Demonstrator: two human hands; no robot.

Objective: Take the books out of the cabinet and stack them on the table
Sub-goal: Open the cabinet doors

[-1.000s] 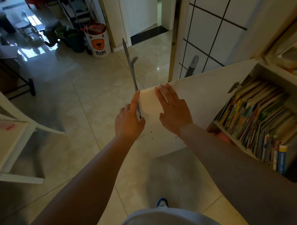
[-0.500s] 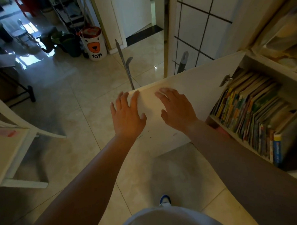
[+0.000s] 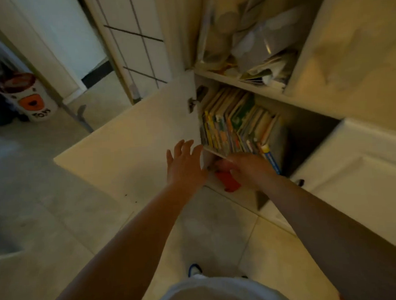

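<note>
The books [image 3: 234, 123] stood packed upright, leaning slightly, on a shelf [image 3: 217, 154] inside the open cabinet [image 3: 309, 131], their bright spines facing out; none had been taken out. The right hand [image 3: 248, 170] reached in just below the near edge of that shelf, under the row of books, blurred; its fingers seemed curled, but whether they gripped anything could not be told. A red thing [image 3: 229, 182] lay in the compartment beneath, partly hidden by that hand. The left hand [image 3: 185, 167] was to the left, fingers spread and straight, holding nothing, in front of the open door [image 3: 129, 152] near its hinge [image 3: 192, 103]; whether it touched the door was unclear. The door swung out to the left over the tiled floor [image 3: 47, 213]. Above the books, an upper compartment held papers and plastic bags [image 3: 251, 45] in a loose heap. To the right, a white drawer front [image 3: 361, 165] stood closed. Far left, a white bin [image 3: 29, 98] marked with an orange bear face sat on the floor beside a doorway. The toe of a shoe [image 3: 194, 269] showed at the near edge.
</note>
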